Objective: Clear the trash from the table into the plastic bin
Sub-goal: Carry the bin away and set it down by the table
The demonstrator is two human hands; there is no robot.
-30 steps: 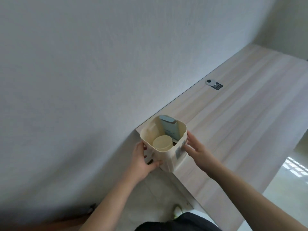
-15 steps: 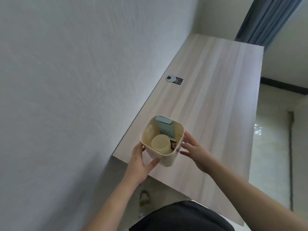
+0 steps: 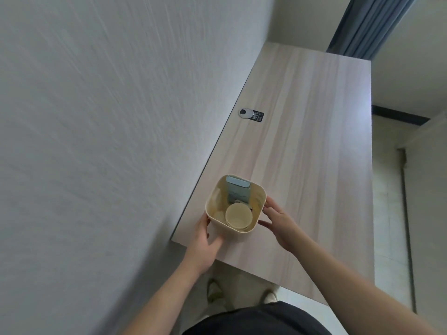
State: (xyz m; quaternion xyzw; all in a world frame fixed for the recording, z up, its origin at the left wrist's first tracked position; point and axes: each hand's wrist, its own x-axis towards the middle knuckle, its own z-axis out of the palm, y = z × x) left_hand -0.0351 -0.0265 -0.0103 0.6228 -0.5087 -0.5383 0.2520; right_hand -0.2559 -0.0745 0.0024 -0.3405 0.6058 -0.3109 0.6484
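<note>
bin: cream rounded-square plastic bin [image 3: 219,226] stands upright on the near left corner of the light wood-grain tabletop [image 3: 302,141], close to the wall-side edge.
bin contents: pale round paper cup [image 3: 239,216] sits mouth-up against the near wall; grey-blue flat carton [image 3: 237,192] stands on end against the far wall, top just below the rim. something small and dark shows between them, too hidden to identify.
left hand: left hand [image 3: 202,245] is on the bin's near left corner, thumb lying along the near wall, fingers wrapped round the left side and mostly hidden behind it. grip: closed round the bin wall, touching.
right hand: right hand [image 3: 278,222] is at the bin's right side, fingers spread and slightly curled. upper fingertips sit at the rim's right edge; thumb points at the near right corner. grip: spread and holding nothing; cannot tell if the fingertips actually touch the wall or sit just off it.
forearms: both bare, coming in from the bottom of the view.
tabletop: round silver cable grommet [image 3: 246,112] near the wall edge, well beyond the bin, with a small black label sticker [image 3: 258,116] just beside it on the right.
surroundings: white textured wall [image 3: 108,117] runs along the left of the tabletop; blue-grey curtain [image 3: 370,22] hangs past the far end; pale tiled floor [image 3: 396,201] to the right.
person: dark clothing at the bottom edge, two light shoes [image 3: 214,290] on the floor below the tabletop's near edge.
</note>
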